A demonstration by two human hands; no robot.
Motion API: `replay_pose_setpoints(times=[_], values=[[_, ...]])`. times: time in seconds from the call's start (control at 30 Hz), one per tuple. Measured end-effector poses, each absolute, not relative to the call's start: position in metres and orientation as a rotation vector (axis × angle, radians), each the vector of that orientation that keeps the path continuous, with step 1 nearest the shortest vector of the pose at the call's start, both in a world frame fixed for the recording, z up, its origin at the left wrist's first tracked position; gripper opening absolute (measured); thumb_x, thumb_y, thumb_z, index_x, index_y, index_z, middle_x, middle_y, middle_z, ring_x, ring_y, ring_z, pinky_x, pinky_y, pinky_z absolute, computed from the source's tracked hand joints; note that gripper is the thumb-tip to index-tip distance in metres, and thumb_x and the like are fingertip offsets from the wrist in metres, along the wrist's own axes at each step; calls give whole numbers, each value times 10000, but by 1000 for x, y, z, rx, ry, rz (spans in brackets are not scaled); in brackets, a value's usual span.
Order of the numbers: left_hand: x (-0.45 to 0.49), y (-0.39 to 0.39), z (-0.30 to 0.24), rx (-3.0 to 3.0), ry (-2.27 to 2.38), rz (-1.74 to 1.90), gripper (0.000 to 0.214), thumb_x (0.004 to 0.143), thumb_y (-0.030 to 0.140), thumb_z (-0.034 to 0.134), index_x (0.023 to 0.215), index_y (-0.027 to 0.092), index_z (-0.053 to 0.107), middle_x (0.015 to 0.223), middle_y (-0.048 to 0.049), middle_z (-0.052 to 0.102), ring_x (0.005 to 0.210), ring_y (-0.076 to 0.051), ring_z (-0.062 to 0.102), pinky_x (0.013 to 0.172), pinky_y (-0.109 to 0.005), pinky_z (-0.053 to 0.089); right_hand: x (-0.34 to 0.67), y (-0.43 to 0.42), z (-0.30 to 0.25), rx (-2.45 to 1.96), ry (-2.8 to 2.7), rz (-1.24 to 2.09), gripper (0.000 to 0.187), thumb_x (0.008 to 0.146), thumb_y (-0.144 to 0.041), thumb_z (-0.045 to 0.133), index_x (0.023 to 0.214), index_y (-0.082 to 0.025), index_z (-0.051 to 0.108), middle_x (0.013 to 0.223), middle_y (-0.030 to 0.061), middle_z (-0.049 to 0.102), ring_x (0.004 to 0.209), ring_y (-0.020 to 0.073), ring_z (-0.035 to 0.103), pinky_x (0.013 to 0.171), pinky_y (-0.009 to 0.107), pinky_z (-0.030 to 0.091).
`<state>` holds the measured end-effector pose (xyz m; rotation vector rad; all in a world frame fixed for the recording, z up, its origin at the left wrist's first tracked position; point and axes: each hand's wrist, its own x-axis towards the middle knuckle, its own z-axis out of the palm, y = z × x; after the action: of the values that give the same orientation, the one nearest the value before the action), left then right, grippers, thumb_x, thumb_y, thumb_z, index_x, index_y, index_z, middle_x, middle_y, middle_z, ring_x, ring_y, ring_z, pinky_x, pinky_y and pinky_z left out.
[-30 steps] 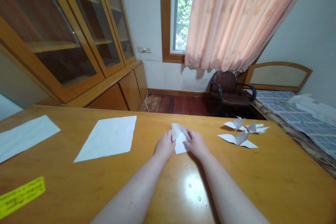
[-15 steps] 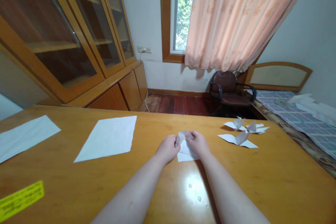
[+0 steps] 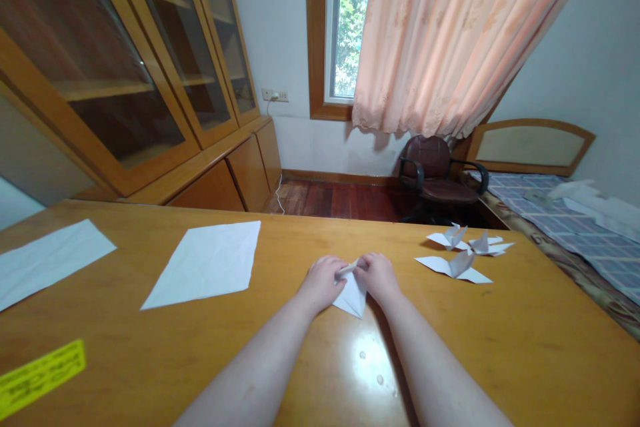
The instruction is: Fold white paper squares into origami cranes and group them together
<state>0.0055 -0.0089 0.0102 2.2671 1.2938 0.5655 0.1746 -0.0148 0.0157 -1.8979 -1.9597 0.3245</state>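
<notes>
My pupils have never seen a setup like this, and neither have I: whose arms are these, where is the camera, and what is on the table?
There is no machine here: these are a person's own bare arms. The camera sits on that person's head, looking forward and down, so the arms reach in from the bottom of the view.

The left hand and right hand together hold a piece of folded white paper over the wooden table. To the left lie two flat white sheets, one cut off by the picture's edge, and a yellow strip with writing too blurred to read. To the right is a small group of folded paper figures.
</notes>
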Motion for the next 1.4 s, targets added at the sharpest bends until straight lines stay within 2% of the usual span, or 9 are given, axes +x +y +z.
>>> replay_pose_setpoints(times=[0.1, 0.2, 0.3, 0.47, 0.77, 1.1, 1.2, 1.4], values=[[5, -9, 8, 2261, 1279, 521, 432, 750, 239, 589, 1182, 242, 578, 1277, -25, 554, 1243, -223, 416, 1085, -387, 251, 175, -15, 18, -1926, -1949, 303, 99, 741, -208, 571, 683, -200, 651, 744, 37, 652, 753, 174, 539, 666, 266, 318], [5, -9, 8, 2252, 1270, 473, 452, 767, 280, 586, 1217, 254, 550, 1306, -16, 530, 1267, -227, 393, 1099, -408, 221, 176, -15, 17, -1970, -1907, 272, 106, 755, -219, 562, 702, -200, 653, 775, 47, 661, 777, 185, 544, 676, 276, 319], [5, -10, 11, 2267, 1286, 483, 422, 758, 284, 596, 1178, 244, 573, 1263, -30, 562, 1225, -237, 428, 1070, -405, 257, 177, -14, 15, -2015, -1889, 244, 142, 772, -277, 556, 719, -185, 651, 797, 72, 662, 785, 198, 550, 684, 286, 329], [6, -11, 15, 2324, 1311, 501, 296, 741, 316, 605, 1016, 210, 629, 1080, -62, 622, 1041, -247, 519, 935, -376, 376, 178, -13, 13, -2028, -1876, 219, 212, 797, -333, 530, 712, -176, 645, 785, 84, 650, 781, 203, 548, 687, 295, 332], [7, -11, 15, 2299, 1346, 464, 337, 751, 312, 584, 1071, 211, 609, 1118, -80, 594, 1070, -260, 499, 957, -381, 354, 176, -14, 14, -1917, -1829, 234, 195, 753, -329, 583, 625, -183, 592, 701, 44, 608, 725, 169, 513, 673, 271, 326], [8, -11, 15, 2273, 1377, 466, 300, 784, 303, 546, 1058, 200, 612, 1084, -79, 610, 1057, -241, 511, 949, -356, 364, 172, -17, 18, -1825, -1860, 323, 179, 723, -348, 616, 660, -186, 577, 692, 19, 598, 691, 151, 509, 646, 253, 325], [8, -11, 16, 2275, 1362, 475, 256, 801, 300, 523, 1011, 200, 629, 1057, -75, 621, 1036, -232, 520, 936, -345, 372, 172, -18, 18, -1796, -1888, 353, 195, 738, -368, 611, 673, -185, 592, 695, 21, 609, 691, 152, 520, 645, 251, 327], [7, -9, 12, 2304, 1319, 527, 257, 806, 291, 528, 1039, 236, 620, 1063, -45, 629, 1034, -210, 518, 937, -329, 365, 172, -19, 20, -1723, -1968, 404, 305, 840, -404, 505, 680, -188, 648, 699, 34, 641, 719, 154, 547, 661, 248, 331]])
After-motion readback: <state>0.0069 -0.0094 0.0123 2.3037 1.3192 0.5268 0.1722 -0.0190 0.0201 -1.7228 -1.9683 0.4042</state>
